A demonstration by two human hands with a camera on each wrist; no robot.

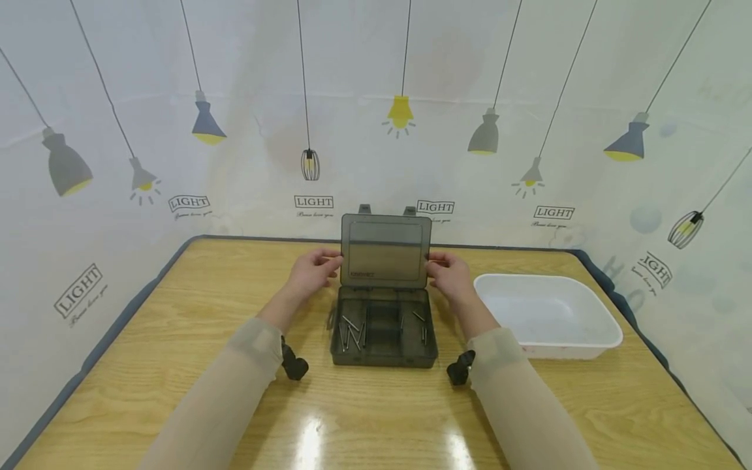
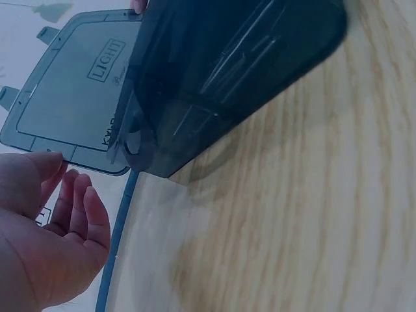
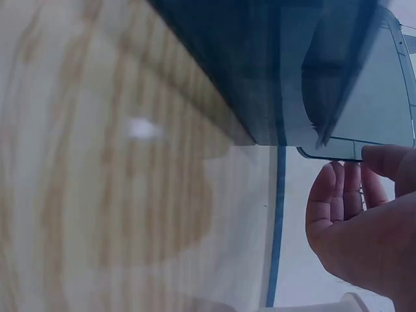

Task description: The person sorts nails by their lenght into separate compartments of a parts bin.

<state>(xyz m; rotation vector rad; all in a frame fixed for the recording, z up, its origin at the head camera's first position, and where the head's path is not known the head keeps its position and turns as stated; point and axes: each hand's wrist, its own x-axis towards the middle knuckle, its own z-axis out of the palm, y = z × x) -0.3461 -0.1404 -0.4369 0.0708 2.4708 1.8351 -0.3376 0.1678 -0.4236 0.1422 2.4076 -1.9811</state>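
Note:
A dark translucent plastic storage box (image 1: pixel 384 359) stands on the table with its hinged lid (image 1: pixel 388 251) raised upright. Several thin metal pins (image 1: pixel 351 334) lie in its left compartment, and a few more (image 1: pixel 423 334) lie on the right side. My left hand (image 1: pixel 314 273) pinches the lid's left edge between thumb and fingers; the left wrist view shows the thumb on the lid (image 2: pixel 71 97). On the opposite edge, my right hand (image 1: pixel 451 277) pinches the lid in the same way, with the thumb over its rim in the right wrist view.
To the right of the box a white plastic basin (image 1: pixel 546 310) sits on the wooden table (image 1: pixel 376 418). A pale cloth printed with hanging lamps (image 1: pixel 252 130) rises behind the table's far edge. Each wrist wears a black camera mount (image 1: pixel 294 365).

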